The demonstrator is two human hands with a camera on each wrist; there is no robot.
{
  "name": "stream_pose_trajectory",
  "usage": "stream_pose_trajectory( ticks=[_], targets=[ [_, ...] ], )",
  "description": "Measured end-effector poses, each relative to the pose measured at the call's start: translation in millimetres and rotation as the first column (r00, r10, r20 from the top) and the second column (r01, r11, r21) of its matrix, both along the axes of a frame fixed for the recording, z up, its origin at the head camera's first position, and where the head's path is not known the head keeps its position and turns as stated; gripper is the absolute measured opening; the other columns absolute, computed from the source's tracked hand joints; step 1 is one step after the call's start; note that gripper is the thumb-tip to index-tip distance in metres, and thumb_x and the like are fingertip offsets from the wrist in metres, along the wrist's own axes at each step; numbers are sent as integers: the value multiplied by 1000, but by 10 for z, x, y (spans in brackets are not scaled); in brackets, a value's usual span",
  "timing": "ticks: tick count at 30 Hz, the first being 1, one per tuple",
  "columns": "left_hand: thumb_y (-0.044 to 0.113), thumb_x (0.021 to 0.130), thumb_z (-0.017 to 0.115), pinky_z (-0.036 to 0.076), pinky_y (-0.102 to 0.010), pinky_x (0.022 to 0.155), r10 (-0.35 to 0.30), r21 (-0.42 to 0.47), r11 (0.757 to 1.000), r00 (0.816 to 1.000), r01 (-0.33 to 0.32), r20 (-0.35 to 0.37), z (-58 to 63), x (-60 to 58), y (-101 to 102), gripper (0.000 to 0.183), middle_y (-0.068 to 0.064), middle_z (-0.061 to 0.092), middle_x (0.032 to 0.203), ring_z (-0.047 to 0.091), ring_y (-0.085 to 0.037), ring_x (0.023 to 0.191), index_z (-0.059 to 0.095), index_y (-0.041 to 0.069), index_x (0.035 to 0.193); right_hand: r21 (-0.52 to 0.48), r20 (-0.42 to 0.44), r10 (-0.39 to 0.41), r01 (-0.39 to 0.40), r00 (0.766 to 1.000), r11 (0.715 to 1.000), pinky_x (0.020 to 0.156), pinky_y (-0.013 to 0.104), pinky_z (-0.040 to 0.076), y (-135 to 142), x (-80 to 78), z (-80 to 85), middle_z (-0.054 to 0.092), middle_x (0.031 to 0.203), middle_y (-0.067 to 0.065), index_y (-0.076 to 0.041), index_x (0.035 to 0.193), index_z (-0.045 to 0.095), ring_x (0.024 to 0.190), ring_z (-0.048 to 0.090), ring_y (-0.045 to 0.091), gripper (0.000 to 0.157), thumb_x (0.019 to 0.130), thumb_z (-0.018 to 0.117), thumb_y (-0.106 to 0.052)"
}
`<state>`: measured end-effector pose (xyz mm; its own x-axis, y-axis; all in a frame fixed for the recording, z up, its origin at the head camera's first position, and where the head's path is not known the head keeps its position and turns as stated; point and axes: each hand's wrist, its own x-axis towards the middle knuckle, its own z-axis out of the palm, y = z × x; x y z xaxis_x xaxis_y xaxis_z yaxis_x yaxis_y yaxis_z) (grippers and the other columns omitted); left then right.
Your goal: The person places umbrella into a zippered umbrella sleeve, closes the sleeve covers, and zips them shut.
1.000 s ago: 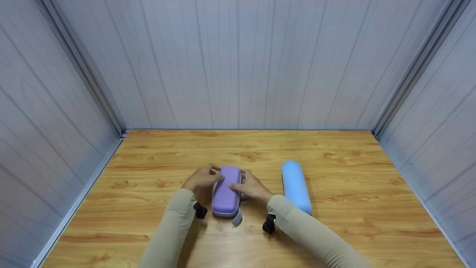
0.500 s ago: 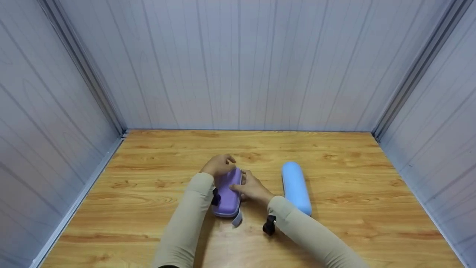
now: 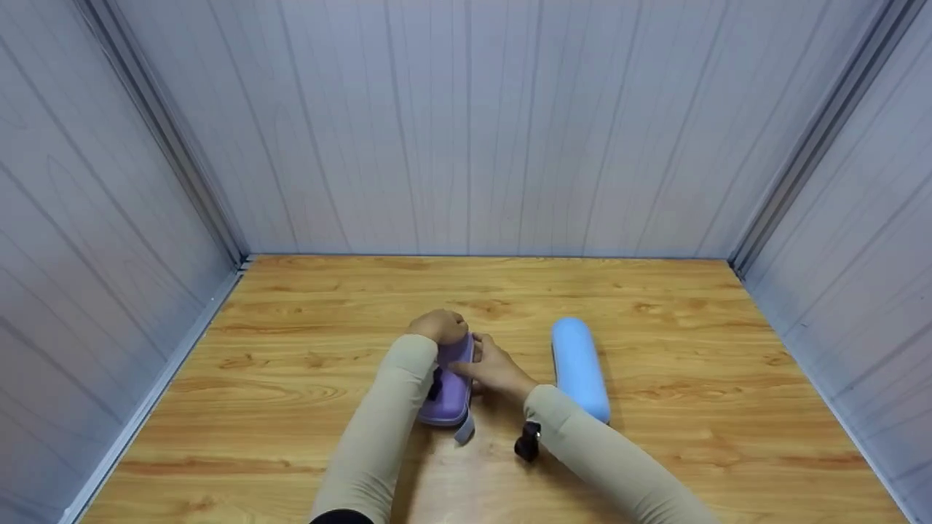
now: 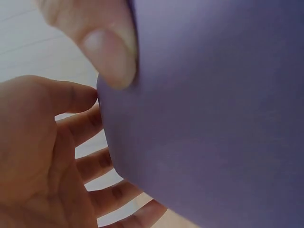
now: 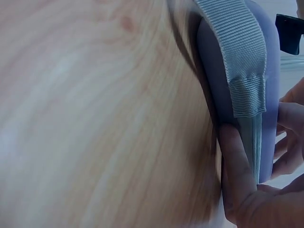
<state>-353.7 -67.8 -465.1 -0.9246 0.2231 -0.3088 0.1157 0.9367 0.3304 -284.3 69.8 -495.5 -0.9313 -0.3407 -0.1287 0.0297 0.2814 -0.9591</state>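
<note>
A purple zippered hard case [image 3: 451, 397] lies lengthwise on the table, its grey wrist strap [image 3: 464, 429] hanging at the near right corner. My right hand [image 3: 499, 371] grips its right side, thumb [image 4: 111, 59] on the lid and a finger [image 5: 235, 161] low along the zipper side. Bent over the far end is my left hand [image 3: 441, 327]; its curled fingers [image 4: 85, 126] reach the case's edge in the left wrist view. Their tips are hidden behind that edge, so I cannot tell whether they pinch a zipper pull. The case looks closed.
A light blue rounded case [image 3: 580, 367] lies to the right, partly behind my right forearm. The wood-grain table [image 3: 328, 313] is bounded by pale panel walls [image 3: 466, 131] at the back and both sides. A black wrist camera [image 3: 527, 442] sits under my right wrist.
My left hand has moved from the case's left side to its far end, and its fingers have curled down there. The right hand holds its place; the case has barely shifted.
</note>
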Motion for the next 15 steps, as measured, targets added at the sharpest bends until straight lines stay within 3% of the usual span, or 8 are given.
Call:
stream_pose_trajectory(
  ticks=[3, 8, 15],
  targets=[
    [34, 94, 36, 37, -43, 94, -1, 20, 1000, 999, 0, 35, -10, -23, 9, 43, -7, 49, 131, 44, -28, 118, 52, 17, 130, 7, 3, -1, 1, 1000, 1000, 87, 38, 44, 10, -20, -20, 33, 138, 24, 3, 139, 23, 113, 47, 32, 78, 81, 69, -22],
    [32, 94, 37, 39, -40, 92, -17, 48, 999, 999, 15, 42, -31, -59, 25, 43, -11, 51, 128, 48, -27, 114, 54, 8, 126, 13, 3, -12, 12, 1000, 1000, 80, 34, 48, 24, -132, -218, 36, 137, 21, -2, 140, 24, 108, 51, 27, 81, 80, 70, -30],
    [30, 95, 34, 37, -39, 95, -68, 20, 998, 997, 67, 38, -59, -85, 58, 42, -11, 49, 130, 44, -27, 119, 52, 10, 128, 14, -2, -21, 21, 1000, 1000, 76, 33, 50, 41, -153, -275, 37, 136, 21, -3, 139, 25, 106, 52, 27, 84, 77, 72, -33]
  ],
)
